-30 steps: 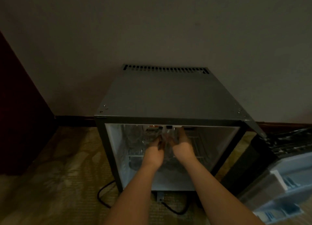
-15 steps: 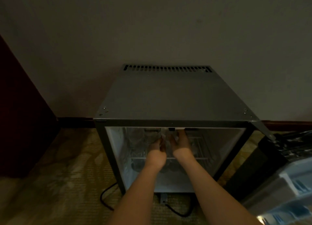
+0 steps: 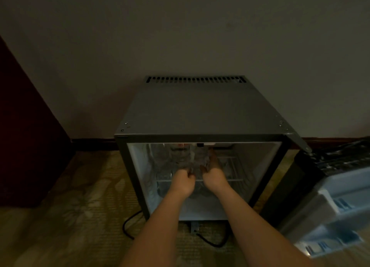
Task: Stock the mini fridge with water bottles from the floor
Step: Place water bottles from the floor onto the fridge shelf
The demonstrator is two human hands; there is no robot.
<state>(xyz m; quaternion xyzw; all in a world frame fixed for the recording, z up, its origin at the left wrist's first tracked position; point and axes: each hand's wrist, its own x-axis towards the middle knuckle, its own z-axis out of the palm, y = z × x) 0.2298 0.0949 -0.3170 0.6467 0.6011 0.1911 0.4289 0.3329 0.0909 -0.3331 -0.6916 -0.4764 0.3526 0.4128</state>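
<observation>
A small grey mini fridge (image 3: pixel 200 110) stands open against the wall, lit inside. Both of my arms reach into it. My left hand (image 3: pixel 183 181) and my right hand (image 3: pixel 215 175) grip a clear water bottle (image 3: pixel 199 160) between them, held upright over the wire shelf (image 3: pixel 230 179). More clear bottles (image 3: pixel 170 158) stand on the shelf to the left, partly blurred. Some of my fingers are hidden behind the bottle.
The fridge door (image 3: pixel 330 202) hangs open at the right, its pale blue inner racks facing me. A black power cord (image 3: pixel 130 224) loops on the patterned carpet under the fridge. A dark red cabinet (image 3: pixel 26 138) stands at the left.
My hands have drawn back slightly toward the fridge's opening, still with the bottle between them. The view has shifted a little.
</observation>
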